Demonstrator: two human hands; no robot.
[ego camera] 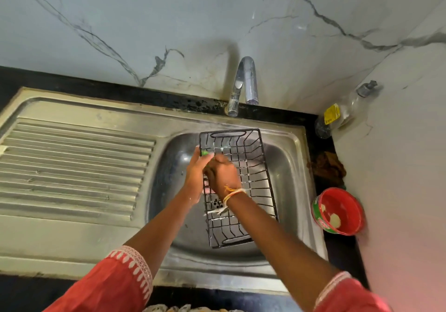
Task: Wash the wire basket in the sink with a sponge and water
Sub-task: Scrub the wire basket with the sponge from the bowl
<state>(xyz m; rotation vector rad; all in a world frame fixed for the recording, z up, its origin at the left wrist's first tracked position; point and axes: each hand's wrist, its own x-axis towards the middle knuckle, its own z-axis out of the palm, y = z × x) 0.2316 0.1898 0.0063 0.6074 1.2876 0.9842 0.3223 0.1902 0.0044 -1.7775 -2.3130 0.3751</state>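
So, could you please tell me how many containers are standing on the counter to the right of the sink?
2: a clear bottle in the back corner, and a red tub nearer the person. None seems hidden.

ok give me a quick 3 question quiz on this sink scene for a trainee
1. True or false: the wire basket lies in the sink bowl.
2. What colour is the sponge at the basket's left rim? A) green B) yellow C) blue
3. Fill in: the red tub stands on the counter to the ____ of the sink.

Key: 1 true. 2 A, green; the left hand and right hand meet over it. 3 right.
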